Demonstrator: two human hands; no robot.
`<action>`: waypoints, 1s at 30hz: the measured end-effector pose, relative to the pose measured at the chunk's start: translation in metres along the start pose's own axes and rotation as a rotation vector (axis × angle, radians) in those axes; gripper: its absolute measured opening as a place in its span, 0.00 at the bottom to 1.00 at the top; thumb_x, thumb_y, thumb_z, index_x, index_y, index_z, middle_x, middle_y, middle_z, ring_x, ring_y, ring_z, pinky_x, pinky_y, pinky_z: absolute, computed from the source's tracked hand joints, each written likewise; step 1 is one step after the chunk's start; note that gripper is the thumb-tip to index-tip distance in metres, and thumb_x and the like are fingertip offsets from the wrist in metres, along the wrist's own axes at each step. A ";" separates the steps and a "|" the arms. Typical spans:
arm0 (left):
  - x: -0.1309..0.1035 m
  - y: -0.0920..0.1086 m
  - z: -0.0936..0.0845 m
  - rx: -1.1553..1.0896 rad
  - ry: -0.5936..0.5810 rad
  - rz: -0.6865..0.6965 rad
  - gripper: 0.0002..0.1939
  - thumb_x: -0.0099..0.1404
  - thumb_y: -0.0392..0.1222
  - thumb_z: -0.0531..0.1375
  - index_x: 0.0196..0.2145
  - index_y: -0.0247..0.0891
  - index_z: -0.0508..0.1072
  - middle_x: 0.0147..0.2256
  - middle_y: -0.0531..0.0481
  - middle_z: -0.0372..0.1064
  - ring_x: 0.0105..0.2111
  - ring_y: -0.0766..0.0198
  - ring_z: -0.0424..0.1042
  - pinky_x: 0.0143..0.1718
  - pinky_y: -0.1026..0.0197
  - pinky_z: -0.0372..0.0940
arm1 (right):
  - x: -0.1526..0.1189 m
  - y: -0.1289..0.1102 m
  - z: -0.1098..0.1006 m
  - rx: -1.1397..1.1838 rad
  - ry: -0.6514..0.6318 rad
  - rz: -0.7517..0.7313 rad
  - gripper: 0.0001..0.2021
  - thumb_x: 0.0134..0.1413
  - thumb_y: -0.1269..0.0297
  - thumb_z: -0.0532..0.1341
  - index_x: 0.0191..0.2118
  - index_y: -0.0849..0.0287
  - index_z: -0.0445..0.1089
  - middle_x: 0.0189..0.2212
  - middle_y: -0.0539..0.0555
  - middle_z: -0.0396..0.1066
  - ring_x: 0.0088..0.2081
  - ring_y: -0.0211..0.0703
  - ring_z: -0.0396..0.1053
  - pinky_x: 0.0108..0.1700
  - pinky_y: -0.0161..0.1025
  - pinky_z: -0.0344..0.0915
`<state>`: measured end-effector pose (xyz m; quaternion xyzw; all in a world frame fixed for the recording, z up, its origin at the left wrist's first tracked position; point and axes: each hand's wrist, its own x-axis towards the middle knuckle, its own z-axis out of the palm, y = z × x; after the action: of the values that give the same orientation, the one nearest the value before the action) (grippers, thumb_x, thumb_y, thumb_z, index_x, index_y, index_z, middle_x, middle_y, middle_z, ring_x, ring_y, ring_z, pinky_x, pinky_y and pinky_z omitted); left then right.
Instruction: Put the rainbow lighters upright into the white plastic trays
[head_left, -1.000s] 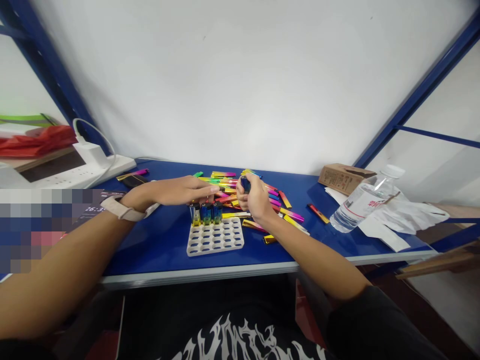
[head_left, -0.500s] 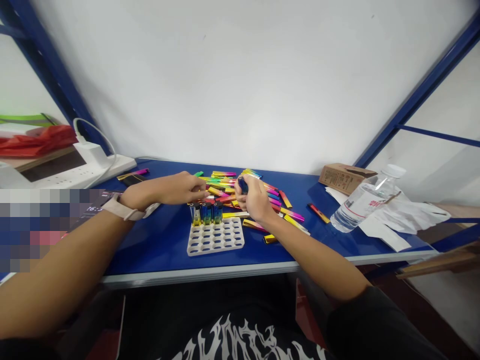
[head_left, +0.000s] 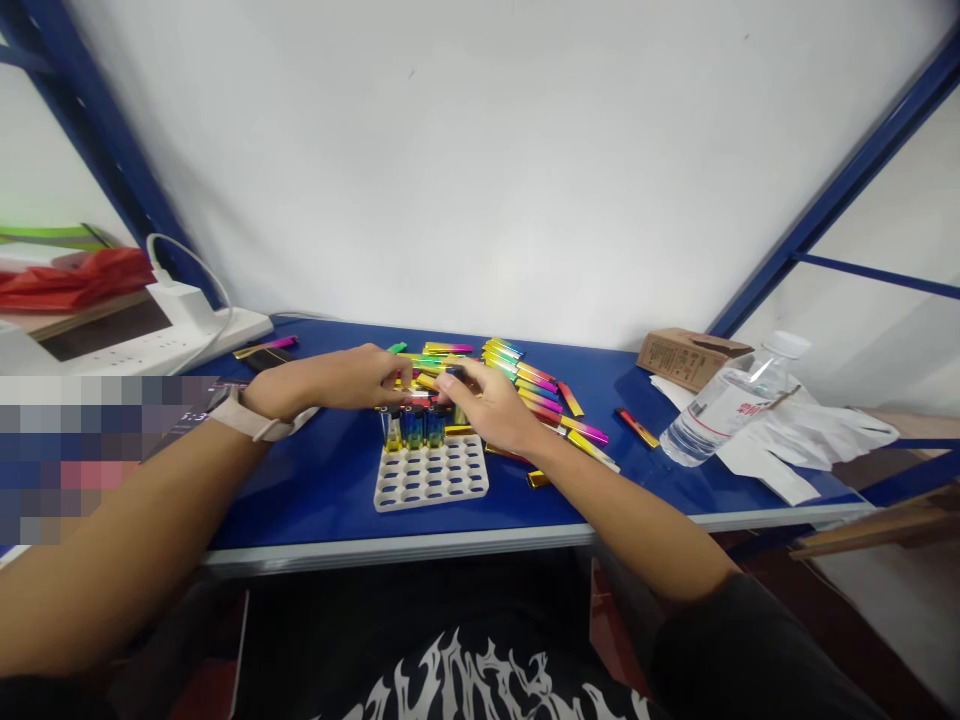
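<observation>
A white tray point(head_left: 431, 476) with rows of holes lies near the table's front edge. Three lighters point(head_left: 414, 427) stand upright in its back row, at the left. Behind the tray is a pile of shiny multicoloured wrappers or sleeves point(head_left: 536, 383). My right hand point(head_left: 487, 402) is closed on a dark-topped lighter point(head_left: 458, 408), held upright just behind the tray's back right part. My left hand point(head_left: 367, 378) hovers over the left side of the pile with its fingers curled; what is between them, if anything, is too small to make out.
At the right stand a water bottle point(head_left: 709, 410) and a cardboard box point(head_left: 686, 357), beside white plastic bags point(head_left: 825, 420). A power strip point(head_left: 135, 350) with a plug and cable lies at the left, behind a partly pixelated phone or screen.
My right hand has moved left and down toward the tray, and the lighter in it now stands upright. My left hand has hardly moved.
</observation>
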<state>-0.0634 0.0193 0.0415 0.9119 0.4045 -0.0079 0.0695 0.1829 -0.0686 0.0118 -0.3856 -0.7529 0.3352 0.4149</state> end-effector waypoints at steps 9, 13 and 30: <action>-0.002 0.001 0.001 -0.106 -0.003 0.083 0.08 0.68 0.43 0.62 0.30 0.44 0.71 0.28 0.49 0.73 0.26 0.60 0.66 0.29 0.57 0.56 | -0.004 -0.012 0.000 -0.049 -0.045 0.017 0.17 0.75 0.55 0.61 0.31 0.53 0.66 0.25 0.46 0.59 0.29 0.41 0.56 0.34 0.43 0.51; -0.002 0.000 0.002 -0.081 -0.031 0.062 0.05 0.63 0.36 0.61 0.30 0.43 0.71 0.28 0.49 0.74 0.26 0.60 0.66 0.29 0.56 0.56 | -0.006 -0.013 0.001 -0.018 -0.066 0.026 0.17 0.73 0.60 0.61 0.29 0.53 0.64 0.24 0.45 0.57 0.28 0.41 0.56 0.34 0.42 0.50; -0.005 0.005 0.000 -0.105 -0.076 0.014 0.12 0.48 0.29 0.60 0.30 0.43 0.72 0.29 0.49 0.74 0.28 0.57 0.69 0.32 0.55 0.59 | -0.007 -0.013 0.002 0.020 -0.071 -0.072 0.22 0.75 0.56 0.59 0.25 0.52 0.59 0.23 0.46 0.57 0.27 0.41 0.54 0.35 0.43 0.50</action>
<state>-0.0629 0.0124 0.0424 0.9087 0.3952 -0.0207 0.1327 0.1798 -0.0815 0.0187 -0.3417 -0.7772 0.3411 0.4035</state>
